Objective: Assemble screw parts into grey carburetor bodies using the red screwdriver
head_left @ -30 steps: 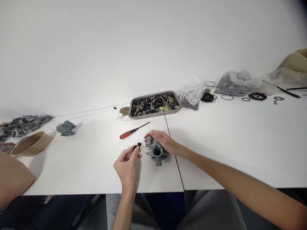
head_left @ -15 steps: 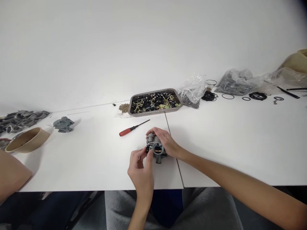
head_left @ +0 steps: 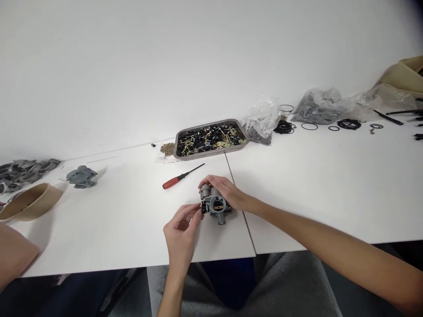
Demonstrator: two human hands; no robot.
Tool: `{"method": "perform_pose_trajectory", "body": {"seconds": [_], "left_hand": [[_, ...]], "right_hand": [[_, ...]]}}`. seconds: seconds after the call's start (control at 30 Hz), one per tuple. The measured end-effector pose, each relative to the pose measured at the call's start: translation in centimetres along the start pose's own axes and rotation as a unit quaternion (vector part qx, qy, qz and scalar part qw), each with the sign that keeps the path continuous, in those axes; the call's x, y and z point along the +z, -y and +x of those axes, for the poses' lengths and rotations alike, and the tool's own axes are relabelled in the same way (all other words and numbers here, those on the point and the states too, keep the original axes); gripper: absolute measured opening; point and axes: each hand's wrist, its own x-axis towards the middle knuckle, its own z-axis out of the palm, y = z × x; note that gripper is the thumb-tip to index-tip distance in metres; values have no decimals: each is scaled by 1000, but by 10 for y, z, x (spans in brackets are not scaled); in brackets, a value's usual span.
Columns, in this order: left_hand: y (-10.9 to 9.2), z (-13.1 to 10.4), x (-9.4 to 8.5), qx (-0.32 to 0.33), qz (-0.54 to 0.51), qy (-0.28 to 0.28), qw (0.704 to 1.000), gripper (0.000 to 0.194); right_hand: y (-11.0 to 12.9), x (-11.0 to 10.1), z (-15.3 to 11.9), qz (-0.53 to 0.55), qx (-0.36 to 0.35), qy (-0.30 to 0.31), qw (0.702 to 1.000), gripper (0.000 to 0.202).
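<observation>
A grey metal carburetor (head_left: pixel 218 205) with a round bore stands on the white table in front of me. My right hand (head_left: pixel 228 191) is wrapped round its far right side and steadies it. On its left side sits a small black part (head_left: pixel 204 207), which the thumb and fingertips of my left hand (head_left: pixel 185 220) pinch. What exactly the black part is cannot be made out. A screwdriver (head_left: pixel 175 179) with a red and black handle lies just beyond my left hand, its tip pointing away to the right.
A metal tray (head_left: pixel 211 155) of black and brass parts stands at the back beside a heap of brass pieces (head_left: pixel 167 149). Plastic bags (head_left: pixel 261 123) and black rings (head_left: pixel 349 124) lie to the right. Leftward are another carburetor body (head_left: pixel 81 176), a beige bowl (head_left: pixel 49 196) and a co-worker's arm (head_left: pixel 16 253).
My left hand has shifted left and its fingers now pinch the black part from its outer side. My right hand keeps its grip on the carburetor. The camera view has tilted slightly.
</observation>
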Motion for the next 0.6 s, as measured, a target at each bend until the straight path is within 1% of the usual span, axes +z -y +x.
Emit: {"method": "perform_pose_trajectory", "body": {"seconds": [0.07, 0.23, 0.33, 0.43, 0.5, 0.6], "left_hand": [[-1, -2, 2, 10, 12, -6, 1000, 12], [-3, -5, 4, 64, 62, -25, 996, 9], [-4, -6, 5, 73, 72, -27, 994, 10], [-4, -7, 5, 65, 77, -29, 994, 12], [-2, -8, 2, 54, 76, -18, 995, 13], [-1, -5, -6, 44, 86, 29, 995, 15]], "right_hand": [[0, 0, 0, 3, -3, 3, 1000, 49], [1, 0, 0, 6, -3, 9, 1000, 48], [3, 0, -1, 4, 0, 8, 1000, 47], [5, 1, -2, -2, 2, -2, 1000, 48], [5, 1, -2, -7, 4, -7, 1000, 49], [5, -1, -2, -19, 4, -3, 1000, 50]]}}
